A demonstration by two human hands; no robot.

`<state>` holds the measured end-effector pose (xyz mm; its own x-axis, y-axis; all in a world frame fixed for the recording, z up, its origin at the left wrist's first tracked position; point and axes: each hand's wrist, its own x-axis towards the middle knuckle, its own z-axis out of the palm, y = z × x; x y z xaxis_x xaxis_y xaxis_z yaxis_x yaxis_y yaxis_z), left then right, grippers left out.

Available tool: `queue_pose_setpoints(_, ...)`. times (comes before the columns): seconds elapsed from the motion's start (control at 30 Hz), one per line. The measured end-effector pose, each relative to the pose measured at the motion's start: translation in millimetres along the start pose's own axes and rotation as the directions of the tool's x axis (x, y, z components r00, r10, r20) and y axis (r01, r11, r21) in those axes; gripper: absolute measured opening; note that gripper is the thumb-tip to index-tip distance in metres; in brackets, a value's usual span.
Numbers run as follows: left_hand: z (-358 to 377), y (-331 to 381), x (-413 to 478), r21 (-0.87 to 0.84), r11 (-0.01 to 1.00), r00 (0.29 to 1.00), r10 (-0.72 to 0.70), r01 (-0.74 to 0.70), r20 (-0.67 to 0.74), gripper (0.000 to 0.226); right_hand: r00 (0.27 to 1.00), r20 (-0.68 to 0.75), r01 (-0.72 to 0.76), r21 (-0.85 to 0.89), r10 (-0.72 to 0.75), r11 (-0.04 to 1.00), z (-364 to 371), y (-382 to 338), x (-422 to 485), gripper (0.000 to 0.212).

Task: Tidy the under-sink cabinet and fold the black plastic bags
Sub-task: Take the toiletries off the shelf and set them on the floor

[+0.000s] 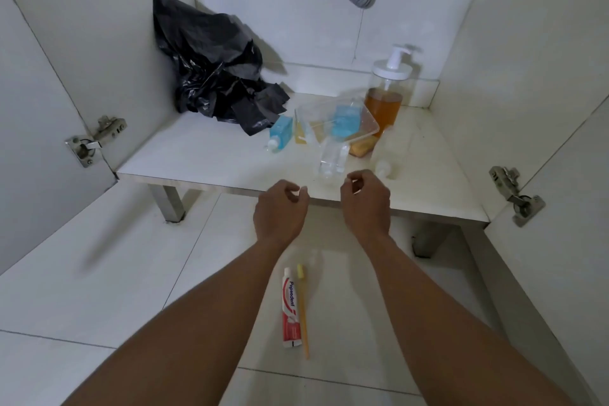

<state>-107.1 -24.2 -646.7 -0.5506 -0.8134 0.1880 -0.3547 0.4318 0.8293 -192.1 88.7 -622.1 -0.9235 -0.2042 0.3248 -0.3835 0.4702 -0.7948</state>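
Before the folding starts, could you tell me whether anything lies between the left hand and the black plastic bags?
Nothing visible does: bare shelf lies between the left hand and the black plastic bags; the small blue bottle lies beside that path.

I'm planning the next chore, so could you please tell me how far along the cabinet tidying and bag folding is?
Barely begun. Done: the doors stand open; a toothpaste tube and toothbrush lie on the floor tiles. In hand: nothing, the left hand and right hand hover empty at the shelf edge. Left: the black plastic bags sit crumpled in the back corner, and small bottles lie loose by a tilted clear tray.
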Motion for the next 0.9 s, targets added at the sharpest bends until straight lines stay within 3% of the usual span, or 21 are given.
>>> queue_pose_setpoints(0.13, 1.9, 34.5, 44.3, 0.001, 1.000, 1.000, 0.012, -0.012, 0.024, 0.037, 0.999, 0.024, -0.031, -0.078, 0.033, 0.996, -6.2, -13.6, 38.7, 0.021)
queue_pose_setpoints(0.27, 8.8, 57.3, 78.6, -0.071, 0.985, 0.984, -0.151, 0.158, 0.091, 0.048, 0.978, 0.195, -0.047, -0.111, 0.068, 0.993, -10.1, -19.4, 73.7, 0.031)
queue_pose_setpoints(0.47, 35.1, 70.2, 101.4, -0.300, 0.910, 0.956, -0.250, 0.286, 0.154, 0.059, 0.893, 0.409, -0.226, 0.039, 0.191, 0.973, -6.8, -21.1, 103.4, 0.049)
queue_pose_setpoints(0.6, 44.8, 63.7, 101.3, -0.366, 0.874, 0.948, -0.287, 0.319, 0.141, 0.049, 0.930, 0.343, -0.193, 0.143, 0.134, 0.971, 2.8, -16.7, 102.8, 0.051)
queue_pose_setpoints(0.7, 41.3, 57.1, 96.1, -0.428, 0.853, 0.954, -0.283, 0.299, 0.104, 0.044, 0.983, 0.126, -0.160, 0.252, 0.132, 0.954, -3.7, -19.9, 100.3, 0.057)
queue_pose_setpoints(0.8, 27.6, 56.0, 84.5, -0.417, 0.891, 0.984, -0.171, 0.179, 0.055, 0.038, 0.983, -0.048, -0.155, 0.322, 0.180, 0.934, -20.7, -31.0, 94.4, 0.057)
queue_pose_setpoints(0.9, 14.8, 46.7, 56.4, -0.359, 0.933, 0.995, -0.014, -0.022, -0.098, 0.028, 0.988, -0.117, -0.071, 0.247, 0.103, 0.966, -19.6, -36.3, 68.7, 0.044)
